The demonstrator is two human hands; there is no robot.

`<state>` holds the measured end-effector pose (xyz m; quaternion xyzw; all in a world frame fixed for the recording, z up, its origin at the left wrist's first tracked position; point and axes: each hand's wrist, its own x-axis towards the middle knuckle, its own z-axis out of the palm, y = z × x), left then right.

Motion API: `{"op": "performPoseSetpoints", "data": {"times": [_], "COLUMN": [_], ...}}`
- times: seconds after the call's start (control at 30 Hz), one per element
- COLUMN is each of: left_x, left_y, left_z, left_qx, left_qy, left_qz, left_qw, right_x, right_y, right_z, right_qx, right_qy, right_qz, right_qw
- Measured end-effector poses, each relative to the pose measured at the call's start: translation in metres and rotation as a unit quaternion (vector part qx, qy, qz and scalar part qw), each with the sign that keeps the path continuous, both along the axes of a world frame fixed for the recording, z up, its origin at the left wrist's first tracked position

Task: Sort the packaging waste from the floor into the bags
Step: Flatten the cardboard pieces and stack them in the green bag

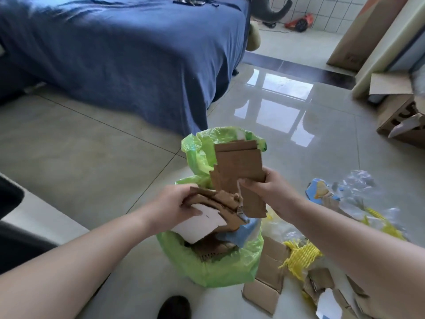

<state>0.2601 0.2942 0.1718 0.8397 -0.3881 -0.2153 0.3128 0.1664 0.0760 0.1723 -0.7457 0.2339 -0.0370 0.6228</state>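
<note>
My left hand (174, 204) grips a bundle of torn cardboard (220, 203) with a white-faced piece (200, 224) sticking out below it. My right hand (266, 192) holds a flat brown cardboard piece (239, 166) upright. Both hands are above a near green bag (213, 270) that has cardboard scraps and a blue piece inside. A second green bag (200, 153) stands just behind, partly hidden by the upright cardboard.
Packaging waste lies on the floor at right: a flattened box (264, 288), yellow string mesh (299, 256), clear plastic wrap (358, 187), a blue printed packet (319, 189), torn cardboard (322, 286). A blue-covered bed (115, 61) fills the upper left. Open cartons (400, 116) stand far right. A dark shoe (174, 307) shows below.
</note>
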Motion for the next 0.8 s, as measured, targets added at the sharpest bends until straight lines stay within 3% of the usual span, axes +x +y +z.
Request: {"op": "performPoseSetpoints", "data": {"times": [0.1, 0.23, 0.63, 0.7, 0.8], "left_x": [-0.007, -0.020, -0.019, -0.020, -0.022], "left_y": [-0.003, -0.012, -0.003, 0.006, 0.012], "left_z": [-0.022, -0.052, -0.082, -0.085, -0.090], "left_qx": [-0.001, 0.021, -0.059, -0.055, -0.076], "left_qy": [-0.075, -0.101, -0.165, -0.194, -0.199], "left_qz": [-0.063, -0.095, -0.108, -0.073, -0.035], "left_qw": [0.995, 0.990, 0.979, 0.977, 0.976], "right_x": [0.011, 0.025, 0.030, 0.027, 0.025], "right_y": [0.001, 0.008, 0.019, 0.021, 0.026], "right_z": [-0.005, -0.010, -0.030, -0.038, -0.050], "right_qx": [-0.049, -0.101, -0.071, -0.154, -0.290], "right_qy": [0.000, -0.001, -0.026, 0.011, 0.023], "right_qz": [0.071, 0.156, 0.214, 0.255, 0.367], "right_qw": [0.996, 0.983, 0.974, 0.954, 0.884]}}
